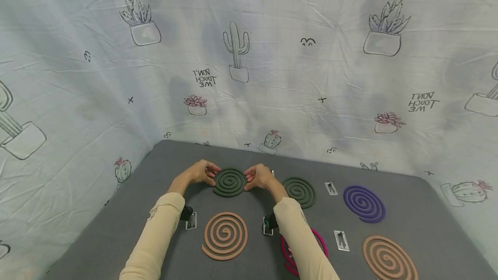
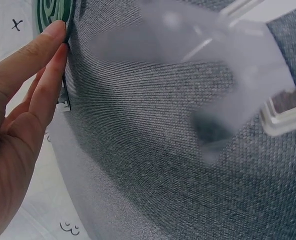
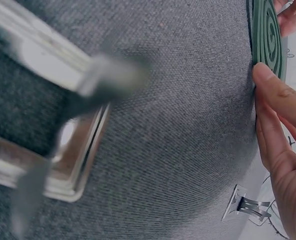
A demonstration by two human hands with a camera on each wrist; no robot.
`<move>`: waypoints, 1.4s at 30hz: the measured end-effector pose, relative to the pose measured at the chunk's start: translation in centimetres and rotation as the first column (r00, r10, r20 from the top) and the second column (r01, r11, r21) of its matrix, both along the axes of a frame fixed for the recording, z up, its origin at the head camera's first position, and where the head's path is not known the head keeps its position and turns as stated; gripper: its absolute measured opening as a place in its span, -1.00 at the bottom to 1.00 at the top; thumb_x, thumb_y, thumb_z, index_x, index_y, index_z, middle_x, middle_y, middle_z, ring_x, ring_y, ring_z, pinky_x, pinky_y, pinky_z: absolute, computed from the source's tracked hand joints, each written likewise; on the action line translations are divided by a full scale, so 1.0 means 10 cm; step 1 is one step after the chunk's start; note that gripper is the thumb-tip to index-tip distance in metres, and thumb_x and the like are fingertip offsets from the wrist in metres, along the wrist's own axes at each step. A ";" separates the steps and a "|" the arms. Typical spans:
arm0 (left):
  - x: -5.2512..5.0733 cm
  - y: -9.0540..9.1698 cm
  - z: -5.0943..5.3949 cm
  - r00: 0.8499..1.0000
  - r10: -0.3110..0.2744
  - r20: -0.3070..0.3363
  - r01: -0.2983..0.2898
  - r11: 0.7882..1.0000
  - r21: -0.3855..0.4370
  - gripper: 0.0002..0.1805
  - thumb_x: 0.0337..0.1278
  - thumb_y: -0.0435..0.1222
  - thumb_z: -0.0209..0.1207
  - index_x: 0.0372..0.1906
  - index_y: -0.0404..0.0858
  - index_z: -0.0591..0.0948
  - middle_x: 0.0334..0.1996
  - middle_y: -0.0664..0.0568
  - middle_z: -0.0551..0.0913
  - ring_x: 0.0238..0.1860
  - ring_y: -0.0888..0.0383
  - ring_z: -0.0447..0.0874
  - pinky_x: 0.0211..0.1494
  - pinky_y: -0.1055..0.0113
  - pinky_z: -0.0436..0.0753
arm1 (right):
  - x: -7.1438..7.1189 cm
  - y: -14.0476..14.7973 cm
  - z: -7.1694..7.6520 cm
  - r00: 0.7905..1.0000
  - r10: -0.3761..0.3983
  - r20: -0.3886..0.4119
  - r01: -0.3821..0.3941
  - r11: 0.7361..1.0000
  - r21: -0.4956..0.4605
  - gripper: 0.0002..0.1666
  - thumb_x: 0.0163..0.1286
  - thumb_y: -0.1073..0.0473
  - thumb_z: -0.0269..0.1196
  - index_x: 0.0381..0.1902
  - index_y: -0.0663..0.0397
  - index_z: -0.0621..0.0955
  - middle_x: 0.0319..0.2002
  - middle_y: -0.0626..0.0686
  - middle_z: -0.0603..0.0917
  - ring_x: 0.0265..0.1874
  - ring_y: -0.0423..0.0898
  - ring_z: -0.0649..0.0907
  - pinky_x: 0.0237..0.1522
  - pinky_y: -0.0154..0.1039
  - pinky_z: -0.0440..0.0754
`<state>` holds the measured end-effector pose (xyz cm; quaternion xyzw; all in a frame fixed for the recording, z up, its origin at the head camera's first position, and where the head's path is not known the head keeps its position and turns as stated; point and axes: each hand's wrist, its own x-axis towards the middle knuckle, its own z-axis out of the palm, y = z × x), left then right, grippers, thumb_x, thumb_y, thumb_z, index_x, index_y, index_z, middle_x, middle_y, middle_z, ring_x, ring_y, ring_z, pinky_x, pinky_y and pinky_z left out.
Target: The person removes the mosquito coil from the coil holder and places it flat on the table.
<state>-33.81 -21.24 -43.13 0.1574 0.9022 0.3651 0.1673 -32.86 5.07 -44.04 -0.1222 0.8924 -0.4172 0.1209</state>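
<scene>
Both hands are at a closely wound dark green mosquito coil (image 1: 230, 182) near the back of the grey table. My left hand (image 1: 201, 172) pinches its left edge between thumb and fingers; in the left wrist view the thumb lies on the rim of the coil (image 2: 55, 11). The opposite edge is pinched by my right hand (image 1: 260, 177), whose thumb and fingertips meet the coil's edge (image 3: 268, 42) in the right wrist view. A tan coil (image 1: 225, 236) lies in front of the hands. Beside the right wrist lies another, looser green coil (image 1: 298, 192).
A purple coil (image 1: 364, 204) and a second tan coil (image 1: 390, 257) lie on the right. A magenta coil (image 1: 321, 244) is partly hidden under the right forearm. Several small metal stands (image 1: 341, 240) lie between the coils. A patterned curtain (image 1: 280, 77) hangs behind the grey table (image 1: 155, 163).
</scene>
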 end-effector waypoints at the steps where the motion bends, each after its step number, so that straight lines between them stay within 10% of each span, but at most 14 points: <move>1: 0.00 0.00 0.00 1.000 0.003 -0.002 -0.003 1.000 -0.003 -0.43 0.16 -0.66 0.46 0.30 -0.64 0.60 0.25 -0.49 0.66 0.24 -0.33 0.72 0.26 0.04 0.83 | 0.00 0.00 0.00 1.000 0.001 -0.002 -0.001 1.000 0.006 -0.47 0.10 0.55 0.64 0.07 0.43 0.77 -0.18 0.19 0.85 -0.28 -0.19 0.76 -0.11 -0.31 0.81; 34: 0.02 0.09 0.03 0.997 -0.005 -0.083 -0.001 0.997 -0.071 -0.50 0.20 -0.61 0.47 0.24 -0.61 0.65 0.14 -0.42 0.73 0.12 -0.25 0.78 0.14 0.09 0.85 | -0.03 0.08 0.02 0.998 0.004 -0.070 0.001 0.998 0.065 -0.54 0.18 0.49 0.62 0.05 0.41 0.78 -0.16 0.20 0.86 -0.24 -0.04 0.83 -0.12 -0.26 0.83; 42: 0.23 -0.19 0.14 0.954 -0.099 -0.283 0.090 0.995 -0.043 -0.60 0.48 -0.43 0.33 0.25 -0.60 0.64 0.17 -0.46 0.72 0.15 -0.36 0.75 0.27 -0.18 0.77 | 0.14 0.51 0.29 0.999 0.048 0.009 -0.043 0.959 -0.280 -0.51 0.54 0.48 0.31 0.34 0.66 0.54 0.24 0.57 0.63 0.13 0.27 0.80 0.23 0.03 0.84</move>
